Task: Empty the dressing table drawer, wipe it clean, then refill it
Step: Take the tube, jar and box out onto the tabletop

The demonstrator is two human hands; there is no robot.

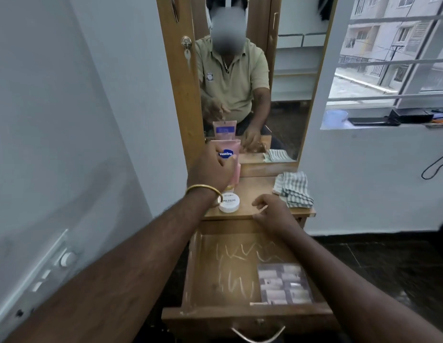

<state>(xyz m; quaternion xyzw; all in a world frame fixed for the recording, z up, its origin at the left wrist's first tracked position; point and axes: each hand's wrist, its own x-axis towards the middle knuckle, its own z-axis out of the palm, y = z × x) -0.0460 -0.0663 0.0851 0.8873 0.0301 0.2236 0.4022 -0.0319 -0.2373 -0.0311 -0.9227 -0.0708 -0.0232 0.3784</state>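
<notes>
From the head camera, the open wooden drawer (230, 273) with white scribble marks on its floor serves as landmark: it is pulled out below the wooden dressing-table top (255, 191). Beyond the drawer's far left corner, the left hand (210, 169), wearing one gold bangle (203, 190), grips one upright pink Vaseline tube (230, 157) standing on the top, arm stretched forward. Just before the tube sits one round white jar (229, 202). The right hand (272, 212) hovers over the drawer's far edge, fingers loosely curled, holding nothing. One clear packet of small sachets (283, 283) lies in the drawer's near right corner. One striped folded cloth (293, 189) rests beyond the far right corner.
</notes>
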